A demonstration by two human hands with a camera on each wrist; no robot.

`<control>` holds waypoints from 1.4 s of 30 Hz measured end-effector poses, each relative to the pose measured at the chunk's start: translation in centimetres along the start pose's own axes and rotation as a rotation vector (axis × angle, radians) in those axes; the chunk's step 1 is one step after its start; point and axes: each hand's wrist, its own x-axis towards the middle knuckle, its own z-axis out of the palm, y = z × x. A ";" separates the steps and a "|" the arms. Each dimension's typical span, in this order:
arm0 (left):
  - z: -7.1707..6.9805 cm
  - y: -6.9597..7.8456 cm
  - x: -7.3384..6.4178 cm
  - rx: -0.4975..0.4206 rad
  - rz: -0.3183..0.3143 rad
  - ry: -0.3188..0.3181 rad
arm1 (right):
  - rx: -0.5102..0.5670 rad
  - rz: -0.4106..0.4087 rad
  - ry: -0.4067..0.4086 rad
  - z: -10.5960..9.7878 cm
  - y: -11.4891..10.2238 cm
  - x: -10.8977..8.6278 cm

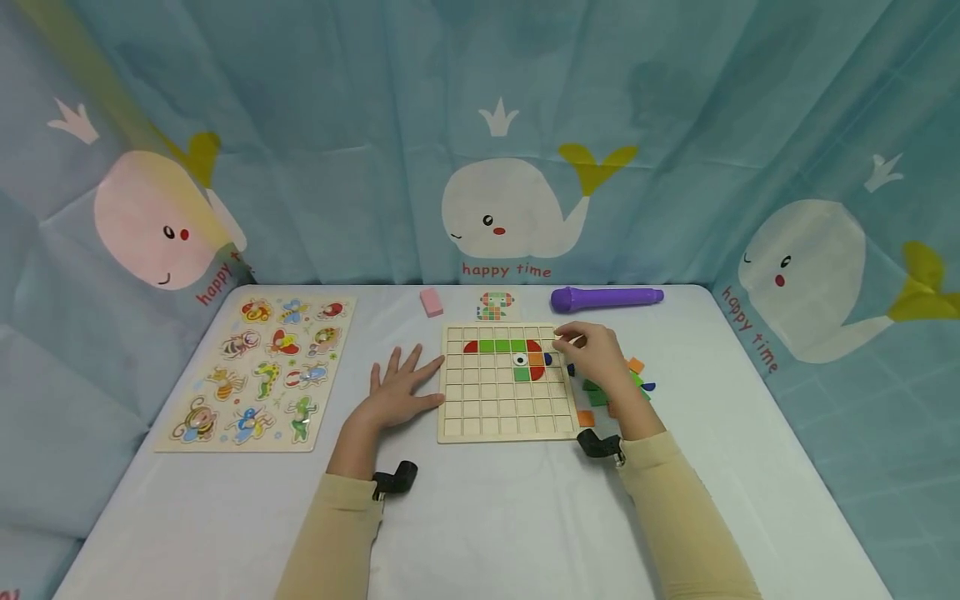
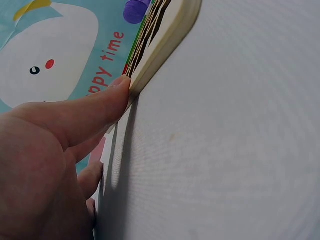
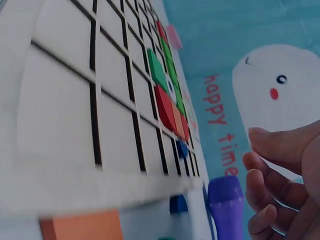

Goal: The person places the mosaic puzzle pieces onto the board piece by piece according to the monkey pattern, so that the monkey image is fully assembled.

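Observation:
A wooden grid board [image 1: 487, 408] lies on the table. Set in its squares are green tiles [image 1: 502, 346], red rounded pieces [image 1: 471, 347], an orange tile [image 1: 536, 359], a white tile with an eye [image 1: 520, 360] and a blue piece [image 1: 548, 359]. My left hand [image 1: 397, 396] has its fingers spread, thumb and forefinger touching the board's left edge. Over the board's upper right corner is my right hand [image 1: 596, 350], fingers loosely bent. In the right wrist view, a gap shows between its thumb [image 3: 280, 145] and fingers, with nothing held.
Loose colored pieces [image 1: 596, 397] lie right of the board, partly hidden under the right forearm. Behind the board are a pink block [image 1: 431, 302], a pattern card [image 1: 496, 306] and a purple toy microphone [image 1: 607, 298]. An insect puzzle board [image 1: 262, 375] lies at left.

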 end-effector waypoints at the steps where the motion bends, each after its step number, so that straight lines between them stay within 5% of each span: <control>1: 0.0 0.0 0.0 0.000 -0.001 0.002 | -0.009 0.005 0.006 -0.3 0.2 -0.1; 23: 0.1 0.0 0.1 0.011 -0.007 -0.003 | -0.048 0.232 0.044 -4.8 6.6 -1.8; 42: 0.2 0.0 0.1 0.002 -0.004 0.002 | -0.128 0.326 -0.043 -5.5 8.5 -2.3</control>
